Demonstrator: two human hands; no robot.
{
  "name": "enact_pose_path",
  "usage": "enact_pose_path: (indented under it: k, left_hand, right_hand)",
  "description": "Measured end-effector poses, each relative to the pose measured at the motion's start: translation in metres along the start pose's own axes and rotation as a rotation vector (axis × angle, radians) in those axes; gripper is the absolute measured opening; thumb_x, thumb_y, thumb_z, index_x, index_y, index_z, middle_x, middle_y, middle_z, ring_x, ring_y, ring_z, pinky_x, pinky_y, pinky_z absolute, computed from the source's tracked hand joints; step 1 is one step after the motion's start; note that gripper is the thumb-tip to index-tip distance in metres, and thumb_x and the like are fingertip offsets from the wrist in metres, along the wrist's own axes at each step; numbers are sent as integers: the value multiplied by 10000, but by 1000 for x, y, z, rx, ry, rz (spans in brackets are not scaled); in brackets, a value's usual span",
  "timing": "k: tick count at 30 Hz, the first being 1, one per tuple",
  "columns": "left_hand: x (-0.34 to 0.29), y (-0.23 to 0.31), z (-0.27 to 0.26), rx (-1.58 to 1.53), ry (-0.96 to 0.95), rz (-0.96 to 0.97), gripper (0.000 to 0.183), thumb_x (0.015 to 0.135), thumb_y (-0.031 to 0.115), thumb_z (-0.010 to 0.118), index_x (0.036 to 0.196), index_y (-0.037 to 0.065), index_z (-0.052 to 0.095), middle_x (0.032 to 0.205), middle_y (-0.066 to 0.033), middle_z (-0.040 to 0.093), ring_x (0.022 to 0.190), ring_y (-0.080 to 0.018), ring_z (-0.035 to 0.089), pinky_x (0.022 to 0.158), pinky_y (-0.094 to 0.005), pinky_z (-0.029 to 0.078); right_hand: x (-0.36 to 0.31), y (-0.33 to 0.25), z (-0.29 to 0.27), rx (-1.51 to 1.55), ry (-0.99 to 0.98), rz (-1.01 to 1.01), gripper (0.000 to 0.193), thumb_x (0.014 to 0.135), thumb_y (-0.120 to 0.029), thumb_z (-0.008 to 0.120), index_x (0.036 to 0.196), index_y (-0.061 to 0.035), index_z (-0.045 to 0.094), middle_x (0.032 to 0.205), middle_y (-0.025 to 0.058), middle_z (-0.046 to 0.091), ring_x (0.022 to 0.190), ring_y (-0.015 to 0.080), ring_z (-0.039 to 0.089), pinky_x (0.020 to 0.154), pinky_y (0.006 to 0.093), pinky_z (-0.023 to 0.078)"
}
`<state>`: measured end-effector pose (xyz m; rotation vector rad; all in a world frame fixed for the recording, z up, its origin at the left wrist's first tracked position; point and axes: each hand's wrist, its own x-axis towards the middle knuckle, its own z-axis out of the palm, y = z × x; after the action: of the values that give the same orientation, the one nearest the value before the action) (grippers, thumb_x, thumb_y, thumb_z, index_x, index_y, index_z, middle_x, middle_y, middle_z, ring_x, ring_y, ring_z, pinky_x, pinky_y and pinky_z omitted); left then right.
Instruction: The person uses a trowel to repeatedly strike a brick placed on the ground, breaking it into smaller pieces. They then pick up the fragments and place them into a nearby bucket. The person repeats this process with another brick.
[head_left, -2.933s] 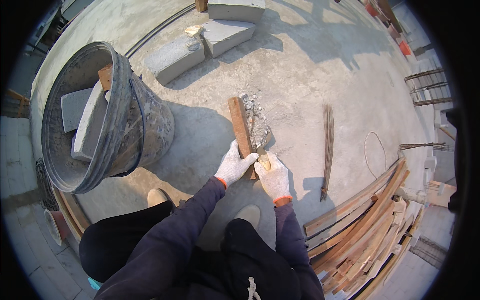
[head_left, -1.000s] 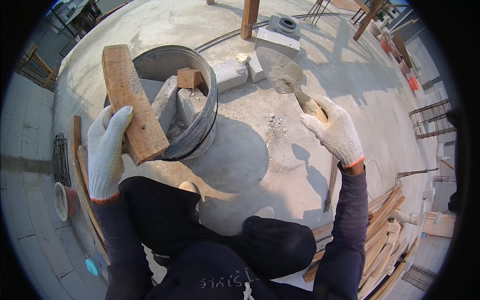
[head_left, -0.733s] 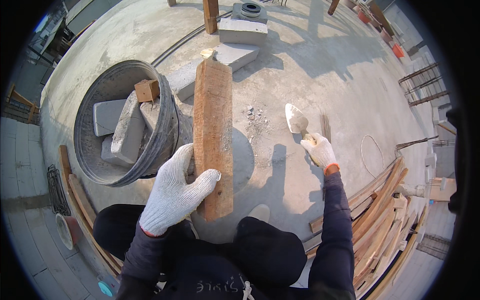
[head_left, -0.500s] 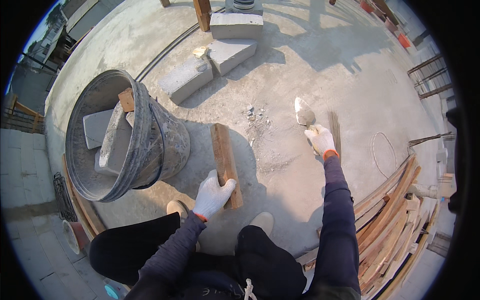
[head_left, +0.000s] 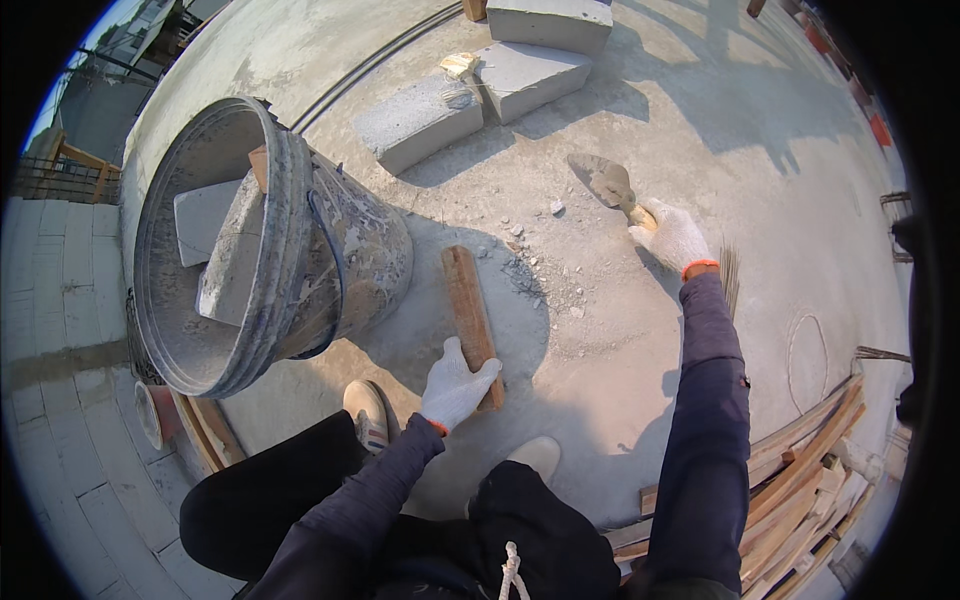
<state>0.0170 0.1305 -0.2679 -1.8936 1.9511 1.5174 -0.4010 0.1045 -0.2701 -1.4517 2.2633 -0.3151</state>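
In a white knit glove, my left hand [head_left: 460, 384] is closed around the near end of a short wooden board [head_left: 468, 305], which points away from me over the concrete. My right hand [head_left: 672, 236], gloved too, grips the wooden handle of a trowel [head_left: 603, 181]. The trowel's blade points to the far left, its face dusted with dry mortar, just above or on the floor; I cannot tell which. Between the two tools lies a scatter of grey rubble [head_left: 560, 270]. Beyond it sit pale blocks [head_left: 425, 128].
A tilted grey bucket [head_left: 365, 250] holding block pieces [head_left: 235, 250] stands at my left. Thin metal rods [head_left: 729, 285] lie beside my right wrist. A pile of wooden strips [head_left: 800, 490] is at the near right, with a loop of cord [head_left: 806, 350] beyond it. A block wall [head_left: 70, 290] borders the left.
The trowel's blade has swung toward the left and turned, now showing a darker face. My left hand keeps its hold on the board. The whole view has shifted somewhat.
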Motion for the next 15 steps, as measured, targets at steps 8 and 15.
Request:
enact_pose_path:
  k: [8,15]
  left_hand:
    - [20,17,32,68,-46,47,621,956,420,759,1223,-76,497,1045,-363,726,981,-523,740,859,-535,593]
    - [-1,20,43,-12,50,75,648,963,414,762,1286,-93,519,1048,-330,737,1000,-469,757,876,-503,593]
  right_hand:
    - [-51,-20,0,-221,-214,-307,402,917,-284,759,1301,-181,696,1079,140,757,992,386,746,847,495,596]
    - [2,-38,20,-196,-47,-267,448,935,-248,757,1377,-225,682,1164,132,744,1043,357,749,884,467,608]
